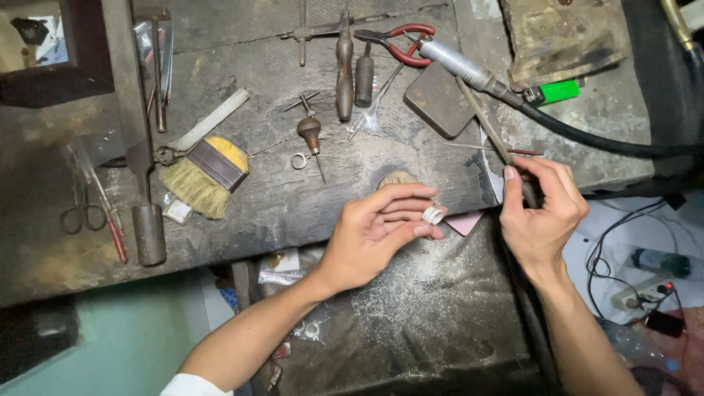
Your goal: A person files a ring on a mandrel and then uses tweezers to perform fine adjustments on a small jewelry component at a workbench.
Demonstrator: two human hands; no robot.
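Lying at the far left of the worn wooden bench [293,205], a pair of scissors [82,209] rests beside a red-handled tool [114,231], with a dark metal hammer-like tool [147,213] standing just to their right. Next comes a bristle brush [205,176] with a dark band and yellow top, and past it a small ring [298,160] lies beside a wooden-handled awl [312,136]. Further up the bench sit two dark-handled tools [352,73] and red-handled pliers [403,44].

Near the middle, the person's left hand [374,231] is held over the bench edge, fingers curled, pinching a small silver ring [433,214] between the thumb and fingertips; the ring sits at the fingertips, just in front of a rounded wooden peg [397,178] that shows behind the hand. A pink scrap [464,222] lies just beside the ring. Below the hands a dark apron [433,308] is dusted with pale filings.

To the right, the right hand [543,213] grips a slender file [488,125], whose blade runs up and left across the bench, close to the ring but apart from it. Above it lie a dark flat block [436,99], a grey rotary handpiece [458,64] on a black hose, and a green lighter [557,92]. At the far right, cables and a power strip [642,293] lie on the floor.
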